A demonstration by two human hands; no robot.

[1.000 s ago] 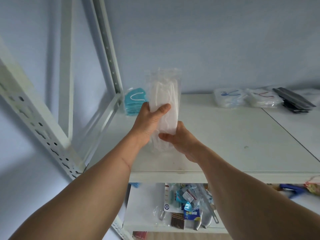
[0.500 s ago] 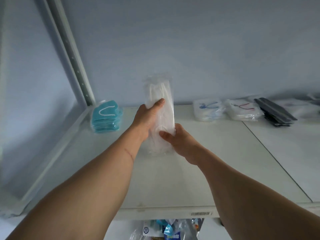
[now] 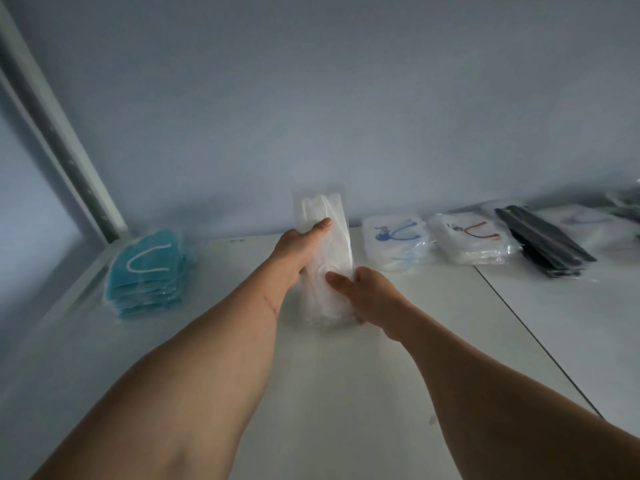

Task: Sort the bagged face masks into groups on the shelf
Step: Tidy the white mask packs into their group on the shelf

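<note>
Head-camera view looked down on a white shelf board (image 3: pixel 381 393). Both hands clasped one upright clear plastic bag of white face masks (image 3: pixel 327 271), its lower end at the board. The left hand (image 3: pixel 299 247) curled round its upper left side, thumb across the front; the right hand (image 3: pixel 367 289) gripped its lower right edge. A bagged teal mask stack (image 3: pixel 149 275) lay left; blue-looped (image 3: pixel 398 242), red-looped (image 3: pixel 471 237) and black (image 3: pixel 543 240) bagged packs lay right.

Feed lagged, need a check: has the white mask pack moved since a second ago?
Yes. The white pack, held by both hands, has come down toward the shelf, between the teal stack and the blue-strap pack.
</note>
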